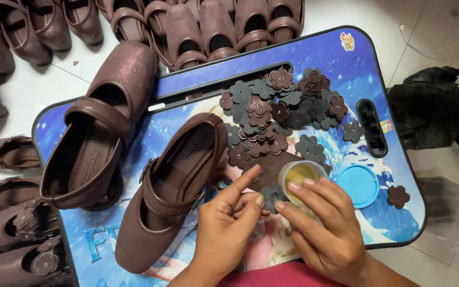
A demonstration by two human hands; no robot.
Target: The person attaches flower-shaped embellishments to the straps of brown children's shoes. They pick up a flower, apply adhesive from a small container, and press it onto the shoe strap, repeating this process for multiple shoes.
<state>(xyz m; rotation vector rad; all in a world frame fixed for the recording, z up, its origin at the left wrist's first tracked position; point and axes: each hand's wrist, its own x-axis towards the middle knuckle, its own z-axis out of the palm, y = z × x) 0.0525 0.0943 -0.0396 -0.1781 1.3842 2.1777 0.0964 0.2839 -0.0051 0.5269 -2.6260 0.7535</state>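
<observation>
Shoes point(99, 127) lying left on blue worktop point(346, 69), nearer shoe point(171, 196) just beside left hand point(227, 226). Left grip pinched on small flower point(270, 195), meeting right hand point(320, 223) fingertips at glue pot point(297, 176). Best kept low over pot, dabbing thinly, sparing flower pile point(277, 114) behind. Lid point(358, 185) resting right.

2 brown shoes point(134, 159) block the tray's left half, and the flower cutout pile point(282, 109) fills its centre. Bare tray point(394, 212) lies right of the blue lid point(358, 185), beside 1 stray flower point(398, 196).
</observation>
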